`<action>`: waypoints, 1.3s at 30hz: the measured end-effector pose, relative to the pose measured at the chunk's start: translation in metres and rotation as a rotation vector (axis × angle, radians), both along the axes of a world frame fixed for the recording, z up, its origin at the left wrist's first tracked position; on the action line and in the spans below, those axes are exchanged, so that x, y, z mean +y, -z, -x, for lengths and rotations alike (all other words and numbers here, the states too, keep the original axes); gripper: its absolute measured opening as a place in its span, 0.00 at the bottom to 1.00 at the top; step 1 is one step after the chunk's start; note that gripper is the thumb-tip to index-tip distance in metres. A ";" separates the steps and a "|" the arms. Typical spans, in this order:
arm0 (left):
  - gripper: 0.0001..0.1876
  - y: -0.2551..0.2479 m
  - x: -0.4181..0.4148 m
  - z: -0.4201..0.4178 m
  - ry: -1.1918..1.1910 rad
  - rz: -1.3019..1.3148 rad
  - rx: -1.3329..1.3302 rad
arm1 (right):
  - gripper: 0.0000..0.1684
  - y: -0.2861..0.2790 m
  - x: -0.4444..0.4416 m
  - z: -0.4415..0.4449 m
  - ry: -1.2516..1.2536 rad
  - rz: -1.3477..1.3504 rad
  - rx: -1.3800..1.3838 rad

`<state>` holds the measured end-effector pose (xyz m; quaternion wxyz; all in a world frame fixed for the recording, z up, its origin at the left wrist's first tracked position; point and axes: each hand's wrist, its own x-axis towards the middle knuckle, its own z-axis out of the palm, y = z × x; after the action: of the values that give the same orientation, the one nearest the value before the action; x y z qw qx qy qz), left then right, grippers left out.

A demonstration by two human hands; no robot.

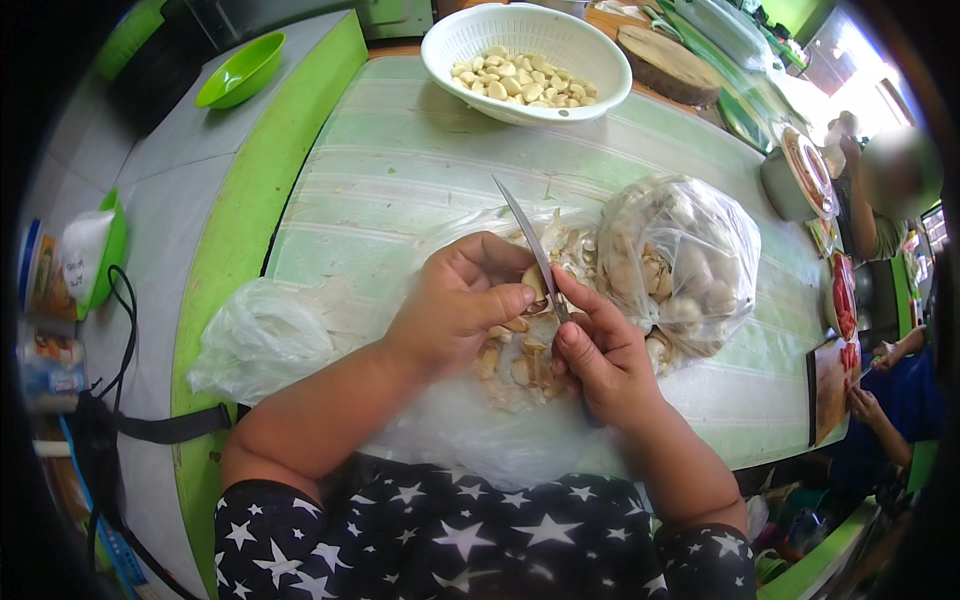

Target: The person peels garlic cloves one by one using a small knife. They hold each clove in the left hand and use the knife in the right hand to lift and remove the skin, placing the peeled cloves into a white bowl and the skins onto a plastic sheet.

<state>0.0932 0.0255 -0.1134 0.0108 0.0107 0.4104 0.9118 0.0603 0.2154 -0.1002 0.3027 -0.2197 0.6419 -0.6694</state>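
Note:
My left hand (469, 296) pinches a garlic clove (534, 282) between thumb and fingers. In my right hand (604, 341) is a kitchen knife (525, 221), its blade tilted up and to the left, close against the clove. Most of the knife's handle is hidden by my fingers. Loose garlic skins (529, 367) lie below both hands on a clear plastic bag (480, 439). Just right of my hands sits a clear plastic bag of garlic bulbs (682, 262). Farther back, a white plastic colander (622, 75) holds many peeled garlic cloves (517, 79).
A green-and-white striped table cover (360, 172) lies underneath. Crumpled plastic (259, 337) is at the left. Beyond the colander is a round wooden chopping board (667, 64). A pot (795, 176) stands at the right, where another person's hands (870, 405) cut red food on a board (829, 390).

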 end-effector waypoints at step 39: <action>0.13 -0.005 -0.003 0.003 0.060 -0.002 -0.121 | 0.25 0.000 0.003 0.007 -0.008 0.235 -0.356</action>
<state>0.0902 0.0225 -0.1089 0.0627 -0.0322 0.4077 0.9104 0.0530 0.2187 -0.1006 0.3861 -0.1342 0.4951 -0.7667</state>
